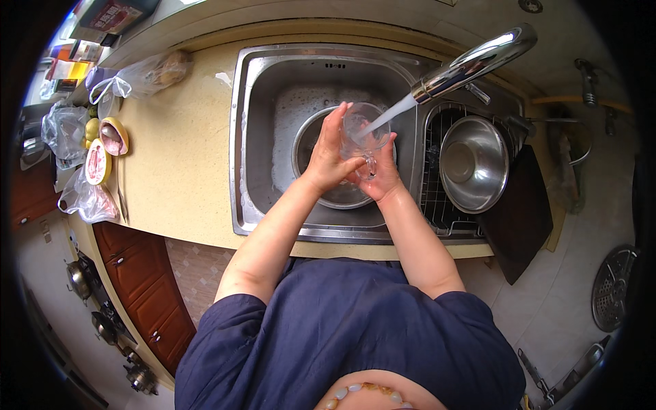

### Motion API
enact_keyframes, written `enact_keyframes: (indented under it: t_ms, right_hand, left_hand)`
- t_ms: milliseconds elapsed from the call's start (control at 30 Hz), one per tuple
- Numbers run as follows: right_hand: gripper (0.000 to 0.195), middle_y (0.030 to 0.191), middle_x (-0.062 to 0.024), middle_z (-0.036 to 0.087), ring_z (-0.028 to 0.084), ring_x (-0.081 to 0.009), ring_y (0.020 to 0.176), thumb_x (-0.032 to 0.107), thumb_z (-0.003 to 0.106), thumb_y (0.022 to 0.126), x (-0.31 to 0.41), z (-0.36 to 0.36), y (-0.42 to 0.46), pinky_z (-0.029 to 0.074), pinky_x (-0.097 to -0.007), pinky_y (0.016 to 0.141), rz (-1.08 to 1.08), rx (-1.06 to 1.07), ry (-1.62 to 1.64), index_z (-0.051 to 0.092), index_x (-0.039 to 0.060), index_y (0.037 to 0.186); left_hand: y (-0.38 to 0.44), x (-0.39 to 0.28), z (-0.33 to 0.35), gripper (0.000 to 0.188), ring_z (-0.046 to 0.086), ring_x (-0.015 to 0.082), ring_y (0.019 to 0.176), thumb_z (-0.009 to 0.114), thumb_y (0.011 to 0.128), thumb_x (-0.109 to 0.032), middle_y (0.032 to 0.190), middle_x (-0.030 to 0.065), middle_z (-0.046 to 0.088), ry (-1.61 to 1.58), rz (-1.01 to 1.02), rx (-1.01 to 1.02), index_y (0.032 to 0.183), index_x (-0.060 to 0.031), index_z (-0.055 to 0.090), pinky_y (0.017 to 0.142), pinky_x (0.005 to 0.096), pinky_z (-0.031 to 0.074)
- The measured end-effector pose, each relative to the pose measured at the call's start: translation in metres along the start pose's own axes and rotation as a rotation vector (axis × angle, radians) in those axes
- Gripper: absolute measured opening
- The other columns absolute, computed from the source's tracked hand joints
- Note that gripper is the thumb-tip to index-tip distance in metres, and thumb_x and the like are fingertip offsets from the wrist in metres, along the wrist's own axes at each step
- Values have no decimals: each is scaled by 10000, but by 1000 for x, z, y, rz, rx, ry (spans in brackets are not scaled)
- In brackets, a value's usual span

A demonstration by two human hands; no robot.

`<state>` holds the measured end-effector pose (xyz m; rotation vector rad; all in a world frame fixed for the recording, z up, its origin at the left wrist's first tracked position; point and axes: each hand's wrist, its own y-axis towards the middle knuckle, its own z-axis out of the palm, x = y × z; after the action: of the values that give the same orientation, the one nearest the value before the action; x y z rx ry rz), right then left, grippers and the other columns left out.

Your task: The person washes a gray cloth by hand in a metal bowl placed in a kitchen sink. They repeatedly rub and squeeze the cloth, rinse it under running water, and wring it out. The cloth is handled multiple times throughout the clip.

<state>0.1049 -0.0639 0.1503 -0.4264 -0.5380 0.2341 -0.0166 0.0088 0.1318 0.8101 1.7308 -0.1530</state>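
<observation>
A clear glass mug (353,134) with a small handle is held over the sink (279,97). My left hand (328,156) wraps its left side, the thumb near the handle. My right hand (384,177) supports it from the right and below, fingers partly hidden behind the glass. From the chrome faucet (471,61) a stream of water (392,111) runs into the mug's mouth. Beneath both hands, a round metal basin (298,134) sits in the sink, largely covered by my hands and forearms.
On the right, a stainless steel bowl (474,164) rests on a wire rack (433,154) beside a dark board (517,220). Left on the counter (179,154) lie cut pomelo-like fruit pieces (97,163), plastic bags (66,133) and a thin utensil (121,192).
</observation>
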Motion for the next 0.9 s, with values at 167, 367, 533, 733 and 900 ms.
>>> enact_keyframes:
  t_ms: [167,367,533,733,900]
  right_hand:
    - [983,1391,-59,398,484,-242,1210,815,493,677,3,-35,11,508,-383,868,-84,23,-184,285,216,1428]
    - [861,1363,-47,402,492,-230,1182,671,592,758,1,-49,5,507,-366,840,-267,-222,-283,244,258,1430]
    - [849,1360,-39,391,455,-267,1216,505,720,746,-2,-38,0,491,-442,862,-404,-182,-312,221,340,1412]
    - [675,1267,-49,494,537,-283,1122,495,661,800,3,-60,20,510,-473,825,-347,-236,37,319,271,1338]
    - [579,1230,-67,542,589,-251,1023,510,569,867,2,-61,24,540,-401,729,-426,-406,-124,376,207,1321]
  left_hand:
    - [19,-21,-23,761,480,347,1198,837,625,-171,1378,159,386,26,-47,175,1277,-93,452,991,408,415]
    - [14,-1,-6,283,467,347,1190,793,712,-217,1345,191,405,-87,-259,-81,771,-44,577,948,412,419]
    - [10,-10,17,291,439,339,1186,725,797,-288,1284,219,420,-139,-429,-235,743,-38,584,964,408,387]
    - [13,-27,1,176,377,380,1258,680,817,-263,1369,194,324,396,3,51,829,-93,637,1031,454,311]
    - [16,-34,-8,161,522,277,1156,674,790,-228,1081,123,609,712,207,264,892,-110,635,1059,482,292]
